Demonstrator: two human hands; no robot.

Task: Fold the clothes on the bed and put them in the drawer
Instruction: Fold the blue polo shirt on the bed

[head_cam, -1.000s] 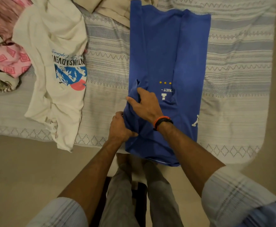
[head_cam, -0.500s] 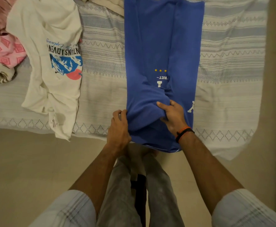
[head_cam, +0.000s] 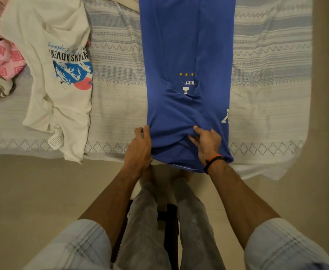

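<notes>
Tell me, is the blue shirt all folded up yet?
Only partly. The blue shirt lies in a long strip, sides folded in, while both hands bunch its near end.

Beige floor (head_cam: 33,191), orange and black wristband (head_cam: 213,159), dark stool (head_cam: 171,215)

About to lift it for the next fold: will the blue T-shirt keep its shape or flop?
The blue cotton T-shirt will probably flop: it already bunches into soft wrinkles where the left hand and right hand grip its near end. It looks thin and light. The folded side panels may fall open unless supported.
</notes>
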